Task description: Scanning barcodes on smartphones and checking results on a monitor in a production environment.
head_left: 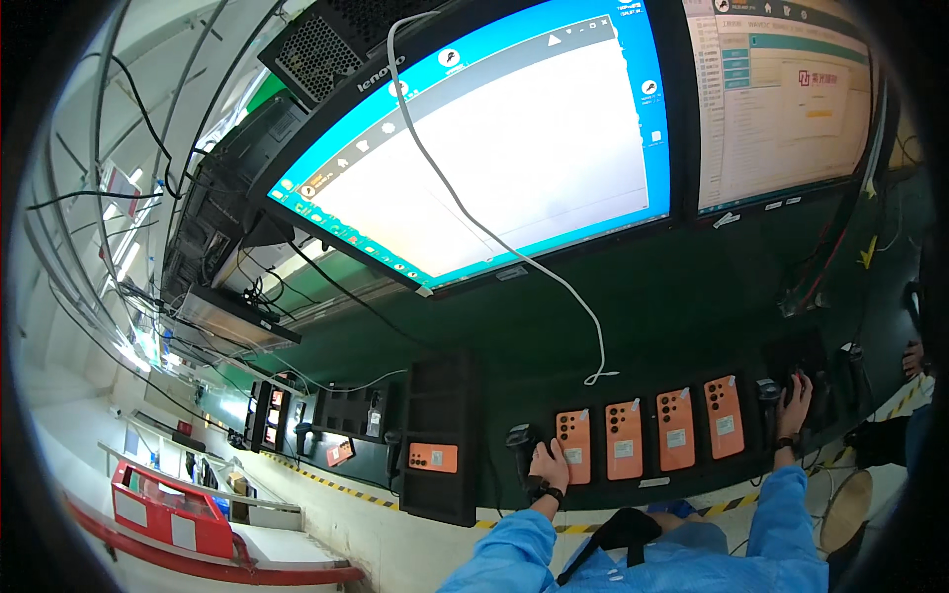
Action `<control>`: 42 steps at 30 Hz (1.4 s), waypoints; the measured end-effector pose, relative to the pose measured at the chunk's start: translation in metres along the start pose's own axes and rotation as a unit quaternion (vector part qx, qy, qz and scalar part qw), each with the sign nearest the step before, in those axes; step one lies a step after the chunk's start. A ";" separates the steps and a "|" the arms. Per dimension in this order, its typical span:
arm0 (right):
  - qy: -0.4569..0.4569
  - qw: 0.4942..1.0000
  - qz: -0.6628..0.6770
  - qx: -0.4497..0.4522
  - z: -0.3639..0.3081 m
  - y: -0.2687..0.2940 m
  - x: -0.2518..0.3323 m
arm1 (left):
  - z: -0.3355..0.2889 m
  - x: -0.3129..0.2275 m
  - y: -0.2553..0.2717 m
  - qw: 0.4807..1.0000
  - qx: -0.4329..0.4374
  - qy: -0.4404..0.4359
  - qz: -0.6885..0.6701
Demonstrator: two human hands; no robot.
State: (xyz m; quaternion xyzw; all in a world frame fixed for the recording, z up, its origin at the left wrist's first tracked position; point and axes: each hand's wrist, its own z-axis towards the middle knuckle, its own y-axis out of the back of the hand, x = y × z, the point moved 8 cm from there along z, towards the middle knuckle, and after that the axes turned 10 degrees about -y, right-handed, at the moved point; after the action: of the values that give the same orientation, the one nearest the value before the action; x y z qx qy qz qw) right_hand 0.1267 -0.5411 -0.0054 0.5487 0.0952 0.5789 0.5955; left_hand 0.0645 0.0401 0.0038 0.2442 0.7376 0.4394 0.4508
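Observation:
Several orange phones lie in a row, camera ends away from me, each with a white label. My left hand [551, 465] lies against the lower left edge of the leftmost phone [573, 445], fingers stretched out. Just left of it stands a black handheld scanner [520, 441]. Right of that phone lie a second phone [624, 440], a third [676, 429] and the rightmost one [725, 417]. My right hand [794, 407] rests beyond the row, fingers apart, on a dark surface; whatever lies under its palm is hidden. Another dark scanner [768, 393] stands beside it.
A black compartment tray [445, 494] holds one orange phone [433, 457]. Behind the bench stand a large lit monitor [494, 148] and a second screen [781, 109]. A white cable [534, 262] hangs in front. Another person's hand [912, 359] shows at far right.

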 end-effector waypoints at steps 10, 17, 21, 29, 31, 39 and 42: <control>0.000 1.000 -0.014 -0.012 0.000 -0.002 -0.006 | 0.002 0.002 0.000 0.997 -0.063 -0.032 0.038; 0.005 1.000 -0.007 -0.021 -0.002 -0.001 -0.006 | 0.005 0.009 -0.007 0.997 -0.056 -0.032 0.029; -0.002 1.000 0.004 -0.012 -0.001 -0.004 -0.010 | 0.006 0.009 -0.008 0.997 -0.061 -0.034 0.024; -0.045 0.997 -0.044 -0.045 -0.002 -0.003 -0.019 | 0.004 0.004 -0.003 0.996 -0.074 -0.054 0.023; -0.043 0.997 -0.040 -0.042 -0.002 -0.005 -0.019 | 0.004 0.006 -0.003 0.996 -0.073 -0.042 0.026; -0.015 0.998 -0.047 -0.041 -0.002 -0.006 -0.019 | 0.005 0.006 -0.004 0.995 -0.083 -0.049 0.033; -0.018 0.998 -0.045 -0.028 -0.003 -0.007 -0.019 | 0.005 0.007 -0.005 0.996 -0.071 -0.043 0.038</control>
State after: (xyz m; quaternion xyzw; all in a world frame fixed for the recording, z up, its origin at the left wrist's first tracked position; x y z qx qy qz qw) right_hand 0.1231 -0.5527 -0.0219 0.5371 0.0923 0.5443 0.6377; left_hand 0.0659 0.0453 -0.0048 0.2583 0.6747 0.4965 0.4812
